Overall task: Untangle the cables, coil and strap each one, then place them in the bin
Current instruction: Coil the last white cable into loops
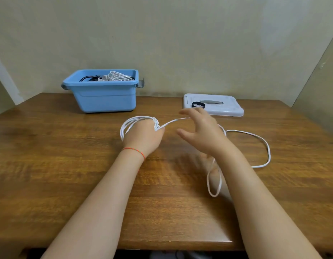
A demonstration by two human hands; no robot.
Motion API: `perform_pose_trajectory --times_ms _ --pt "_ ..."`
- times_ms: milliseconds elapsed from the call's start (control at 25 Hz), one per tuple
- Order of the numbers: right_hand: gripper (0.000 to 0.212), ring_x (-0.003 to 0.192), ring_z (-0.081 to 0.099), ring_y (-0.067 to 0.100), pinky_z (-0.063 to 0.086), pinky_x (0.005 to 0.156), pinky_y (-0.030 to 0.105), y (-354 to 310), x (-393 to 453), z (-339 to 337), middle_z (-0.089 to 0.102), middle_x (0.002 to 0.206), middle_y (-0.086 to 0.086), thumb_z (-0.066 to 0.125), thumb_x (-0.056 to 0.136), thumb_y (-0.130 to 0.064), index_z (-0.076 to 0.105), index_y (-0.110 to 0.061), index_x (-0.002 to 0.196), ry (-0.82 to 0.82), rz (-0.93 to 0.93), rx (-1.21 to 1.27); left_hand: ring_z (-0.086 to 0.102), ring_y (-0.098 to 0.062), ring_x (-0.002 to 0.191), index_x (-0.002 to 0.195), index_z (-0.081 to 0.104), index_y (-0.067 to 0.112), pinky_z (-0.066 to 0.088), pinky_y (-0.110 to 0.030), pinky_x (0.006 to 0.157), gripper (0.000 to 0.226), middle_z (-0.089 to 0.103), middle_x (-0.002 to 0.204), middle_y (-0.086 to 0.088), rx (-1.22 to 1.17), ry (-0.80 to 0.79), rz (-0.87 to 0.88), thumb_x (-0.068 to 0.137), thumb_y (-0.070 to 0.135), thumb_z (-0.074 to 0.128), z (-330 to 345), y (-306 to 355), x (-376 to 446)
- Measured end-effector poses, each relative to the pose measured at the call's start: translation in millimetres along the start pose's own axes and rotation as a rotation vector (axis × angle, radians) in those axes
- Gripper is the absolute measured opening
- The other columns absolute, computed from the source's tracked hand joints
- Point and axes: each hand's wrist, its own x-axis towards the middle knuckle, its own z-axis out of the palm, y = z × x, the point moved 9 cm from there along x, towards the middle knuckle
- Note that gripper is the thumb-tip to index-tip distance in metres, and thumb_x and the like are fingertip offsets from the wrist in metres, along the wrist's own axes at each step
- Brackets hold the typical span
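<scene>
Now coiling: white cable [255, 134], right of blue bin [104, 98]
Left hand [143, 135]: gripping coil [132, 122]
Right hand [201, 129]: fingers spread, feeding slack
Tip: even loops, steady tension

wooden table [68, 165] | pale lid [227, 109] far right | beige wall [180, 43]

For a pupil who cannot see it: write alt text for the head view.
A left hand holds a coil of white cable while the open right hand guides its loose end over a wooden table. Behind stand a blue bin and its lid.
</scene>
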Motion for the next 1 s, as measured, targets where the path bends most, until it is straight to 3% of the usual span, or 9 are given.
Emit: perform_pose_trajectory --times_ms 120,240,320,400,440,520,640,840,1000 --pt "0.011 0.085 0.060 0.010 0.038 0.074 0.023 -11.8 0.4 -4.8 0.066 0.084 -0.009 0.062 0.095 -0.025 0.071 -0.019 0.097 0.058 -0.075 0.171 0.057 -0.024 0.073 0.074 0.056 0.011 0.042 -0.038 0.066 0.050 0.059 0.073 -0.004 -0.028 -0.180 0.102 0.097 0.054 0.046 11.7 13.8 -6.3" --pt "0.031 0.055 0.045 0.005 0.031 0.056 0.023 -3.1 -1.1 -10.2 0.055 0.058 -0.008 0.059 0.096 -0.033 0.066 -0.010 0.076 0.036 0.016 0.205 0.054 -0.023 0.073 0.073 0.056 0.008 0.038 -0.037 0.064 0.047 0.058 0.075 -0.007 -0.189 -0.233 0.155 0.096 0.049 0.050 10.3 28.3 -13.3" --pt "0.048 0.047 0.036 0.006 0.027 0.048 0.018 -1.9 -5.4 -12.4 0.043 0.050 -0.008 0.059 0.095 -0.041 0.059 -0.002 0.068 -0.022 0.056 0.310 0.054 -0.023 0.072 0.074 0.056 0.007 0.038 -0.037 0.063 0.046 0.059 0.076 -0.010 -0.183 -0.214 0.171 0.098 0.046 0.050 7.3 34.3 -15.2" --pt "0.043 0.047 0.032 0.003 0.026 0.047 0.015 -5.9 -8.0 -14.1 0.037 0.052 -0.010 0.062 0.095 -0.037 0.059 -0.003 0.068 -0.059 0.046 0.419 0.047 -0.018 0.058 0.065 0.049 0.012 0.032 -0.034 0.055 0.047 0.051 0.062 -0.005 -0.227 -0.213 0.161 0.098 0.045 0.052 3.2 35.2 -18.3" --pt "0.036 0.048 0.031 0.002 0.027 0.047 0.014 -7.2 -7.7 -14.1 0.037 0.053 -0.011 0.062 0.096 -0.032 0.061 -0.006 0.071 -0.061 0.036 0.472 0.040 -0.016 0.049 0.061 0.043 0.016 0.027 -0.030 0.048 0.048 0.043 0.053 -0.001 -0.370 -0.274 0.137 0.097 0.045 0.055 5.4 34.1 -20.5" --pt "0.026 0.048 0.031 0.003 0.028 0.048 0.016 -6.9 -5.9 -12.0 0.039 0.055 -0.012 0.061 0.098 -0.026 0.060 -0.009 0.078 -0.063 0.042 0.672 0.023 -0.012 0.035 0.062 0.038 0.019 0.016 -0.022 0.040 0.046 0.028 0.044 0.002 -0.886 -0.555 0.064 0.095 0.047 0.056 17.6 41.1 -30.3" --pt "0.020 0.047 0.032 0.006 0.028 0.045 0.018 -7.4 -4.0 -8.9 0.042 0.056 -0.009 0.056 0.100 -0.021 0.059 -0.013 0.082 -0.064 0.046 0.921 0.012 -0.006 0.032 0.062 0.040 0.019 0.011 -0.017 0.035 0.045 0.018 0.041 0.008 -1.469 -0.877 -0.027 0.095 0.050 0.043 23.9 55.0 -41.2" --pt "0.022 0.056 0.052 -0.006 0.038 0.057 0.010 -0.6 0.7 -2.0 0.061 0.062 -0.022 0.052 0.100 -0.011 0.073 -0.017 0.105 0.034 0.076 0.613 0.011 -0.007 0.033 0.059 0.041 0.020 0.015 -0.018 0.033 0.050 0.023 0.039 0.009 -1.884 -0.741 -0.245 0.102 0.046 0.037 27.9 39.2 -23.1" --pt "0.033 0.070 0.052 0.004 0.040 0.063 0.026 6.2 -1.9 18.3 0.060 0.068 -0.017 0.047 0.099 -0.009 0.072 -0.026 0.088 -0.098 0.153 0.286 0.023 -0.006 0.028 0.058 0.040 0.019 0.017 -0.018 0.034 0.051 0.024 0.039 0.008 -2.125 -0.586 -0.352 0.102 0.044 0.037 28.3 24.1 -12.9"
